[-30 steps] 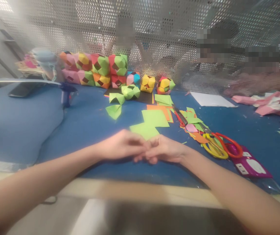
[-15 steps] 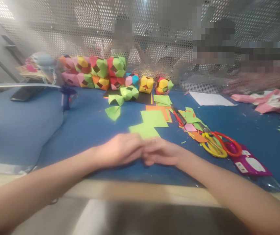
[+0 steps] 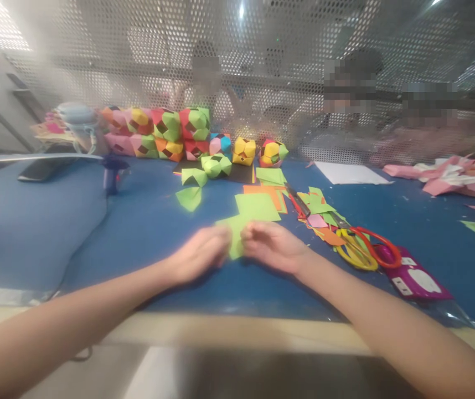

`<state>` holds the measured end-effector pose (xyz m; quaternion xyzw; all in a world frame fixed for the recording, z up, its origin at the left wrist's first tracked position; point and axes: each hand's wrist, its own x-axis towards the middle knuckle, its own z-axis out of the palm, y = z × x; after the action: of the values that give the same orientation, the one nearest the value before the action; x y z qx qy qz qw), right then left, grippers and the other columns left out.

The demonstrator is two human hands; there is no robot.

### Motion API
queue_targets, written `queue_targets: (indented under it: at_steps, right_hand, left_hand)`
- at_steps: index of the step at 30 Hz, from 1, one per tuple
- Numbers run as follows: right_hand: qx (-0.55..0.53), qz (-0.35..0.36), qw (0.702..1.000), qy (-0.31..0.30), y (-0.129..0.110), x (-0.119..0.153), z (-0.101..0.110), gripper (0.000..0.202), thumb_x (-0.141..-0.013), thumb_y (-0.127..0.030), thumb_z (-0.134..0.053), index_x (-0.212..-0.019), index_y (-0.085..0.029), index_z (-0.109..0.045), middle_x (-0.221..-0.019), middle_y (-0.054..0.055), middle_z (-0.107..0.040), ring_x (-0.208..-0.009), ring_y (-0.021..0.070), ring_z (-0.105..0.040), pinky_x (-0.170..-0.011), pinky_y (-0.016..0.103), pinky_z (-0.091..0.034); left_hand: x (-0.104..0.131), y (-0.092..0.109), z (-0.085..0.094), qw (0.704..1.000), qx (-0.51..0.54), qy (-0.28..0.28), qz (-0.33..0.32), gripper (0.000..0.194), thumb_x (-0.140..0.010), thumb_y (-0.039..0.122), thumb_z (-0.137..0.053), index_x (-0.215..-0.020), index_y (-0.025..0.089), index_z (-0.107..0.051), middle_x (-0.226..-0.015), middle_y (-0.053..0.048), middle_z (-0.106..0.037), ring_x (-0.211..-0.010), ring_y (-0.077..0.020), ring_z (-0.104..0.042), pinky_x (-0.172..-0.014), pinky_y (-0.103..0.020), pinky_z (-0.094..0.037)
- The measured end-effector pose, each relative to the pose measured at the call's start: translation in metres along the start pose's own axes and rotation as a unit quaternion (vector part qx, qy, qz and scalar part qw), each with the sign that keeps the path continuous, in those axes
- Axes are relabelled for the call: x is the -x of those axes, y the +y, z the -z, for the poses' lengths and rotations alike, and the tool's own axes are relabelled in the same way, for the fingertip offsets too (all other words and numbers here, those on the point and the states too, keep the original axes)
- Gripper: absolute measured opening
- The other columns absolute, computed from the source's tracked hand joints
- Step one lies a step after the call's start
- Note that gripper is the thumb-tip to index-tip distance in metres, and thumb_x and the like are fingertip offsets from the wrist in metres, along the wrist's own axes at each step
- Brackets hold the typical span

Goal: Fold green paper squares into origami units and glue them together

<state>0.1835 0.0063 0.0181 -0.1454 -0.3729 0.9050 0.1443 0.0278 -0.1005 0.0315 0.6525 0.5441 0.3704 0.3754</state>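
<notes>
My left hand [image 3: 204, 252] is over the blue table, blurred, its fingers curled beside the left edge of a green paper square [image 3: 236, 235]. My right hand [image 3: 273, 244] is at the right edge of that square, its fingers curled inward; whatever it may hold is hidden. A gap shows the green paper between the two hands. Another green square [image 3: 258, 205] lies just beyond, over orange paper [image 3: 281, 198]. Farther left are two folded green pieces, one of them [image 3: 190, 198] nearer to me.
Folded paper balls [image 3: 196, 123] are stacked along a perforated metal screen [image 3: 146, 61]. Red-handled scissors [image 3: 381, 246], yellow-handled scissors [image 3: 357, 255], paper scraps [image 3: 318, 205] and a purple packet [image 3: 422, 280] lie at right. A blue glue gun [image 3: 112, 173] stands left. People show behind the screen.
My hands have moved apart from touching, my left hand shifting left. The green square between them is now more exposed. The whole view has shifted slightly.
</notes>
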Motion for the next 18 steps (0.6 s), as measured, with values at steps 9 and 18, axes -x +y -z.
queue_targets:
  at_steps: [9, 18]
  right_hand:
    - [-0.009, 0.201, 0.962, 0.186, -0.055, 0.008, 0.009, 0.032, -0.076, -0.021, -0.065, -0.058, -0.019, -0.039, -0.049, -0.01, -0.039, -0.04, 0.0022, -0.037, -0.041, 0.015, -0.034]
    - [0.032, 0.327, 0.905, 0.27, -0.103, 0.02, 0.065, 0.023, -0.067, -0.004, -0.049, -0.058, -0.019, -0.034, -0.047, -0.01, -0.036, -0.034, 0.0013, -0.028, -0.035, 0.014, -0.028]
  left_hand:
    - [0.009, 0.008, -0.024, 0.953, -0.207, -0.114, -0.192, 0.03, -0.093, 0.032, -0.035, -0.068, 0.017, -0.044, -0.063, 0.001, -0.048, -0.054, -0.0089, -0.042, -0.051, -0.022, -0.035]
    - [0.002, -0.01, -0.023, 0.914, -0.29, -0.079, -0.273, 0.026, -0.092, 0.017, -0.032, -0.106, 0.014, -0.054, -0.093, -0.011, -0.063, -0.085, -0.0153, -0.06, -0.072, -0.026, -0.049]
